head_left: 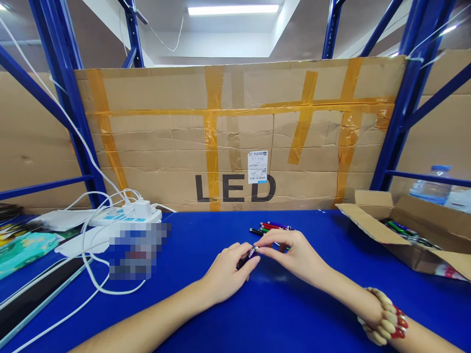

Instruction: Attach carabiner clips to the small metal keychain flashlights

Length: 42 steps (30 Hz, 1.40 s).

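My left hand (228, 270) is closed around a dark pen (251, 252) with a silver end, most of it hidden by the fingers. The thumb and forefinger of my right hand (300, 256) pinch at that silver end, so both hands meet on it just above the table. Whether the right fingers hold a separate small part there cannot be made out. Right behind my right hand lie several pens (271, 227) in black, red, green and blue, partly covered by its fingers. A beaded bracelet (384, 318) circles my right wrist.
On the right stands an open cardboard box (415, 255) with pens inside. White cables run over a power strip (147, 212) at left, near a blurred patch and a dark flat device (40, 294). A taped cardboard wall (165, 157) closes the back of the blue table (287, 314).
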Tool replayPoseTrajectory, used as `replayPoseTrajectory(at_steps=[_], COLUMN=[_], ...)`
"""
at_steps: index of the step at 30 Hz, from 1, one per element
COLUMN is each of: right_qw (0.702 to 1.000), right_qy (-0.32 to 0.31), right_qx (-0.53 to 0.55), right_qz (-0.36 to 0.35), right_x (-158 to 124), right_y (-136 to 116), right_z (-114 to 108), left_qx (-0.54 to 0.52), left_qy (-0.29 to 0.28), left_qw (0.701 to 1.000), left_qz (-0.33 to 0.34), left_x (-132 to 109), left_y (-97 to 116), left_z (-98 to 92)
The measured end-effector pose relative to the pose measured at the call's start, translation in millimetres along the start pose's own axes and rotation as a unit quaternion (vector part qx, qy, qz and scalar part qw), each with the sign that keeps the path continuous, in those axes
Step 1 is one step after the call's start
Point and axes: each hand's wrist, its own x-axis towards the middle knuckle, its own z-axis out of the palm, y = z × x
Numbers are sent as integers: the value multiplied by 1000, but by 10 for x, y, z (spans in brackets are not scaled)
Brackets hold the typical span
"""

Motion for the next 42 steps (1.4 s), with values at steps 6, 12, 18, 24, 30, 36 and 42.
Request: replayPoseTrajectory(at_steps=[6, 12, 18, 24, 30, 36, 42], right_qw=[1000, 1000, 974, 954, 959, 959, 949], right_qy=[11, 13, 13, -56, -56, -8, -58], right_qx=[24, -1, -213, -274, -237, -247, -276], right_qz=[-10, 8, 75, 104, 146, 138, 142], right_x=[-17, -1, 4, 6, 13, 7, 14], right_y=[31, 28, 183, 307, 336, 358, 358], right_z=[59, 40, -49, -42, -37, -63, -78], left_qx=[-8, -16, -54, -33, -34, -32, -40], left_qy=[-17, -9, 19, 30, 31, 26, 40], left_qw=[1000, 1000, 998, 999, 999, 999, 997], left_qz=[11, 3, -23, -18, 0, -12, -43], left_x=[3, 4, 14, 8, 1, -8, -12], left_y=[-7, -10, 14, 10, 34, 38, 38], left_z=[-6, -18, -27, -24, -29, -36, -41])
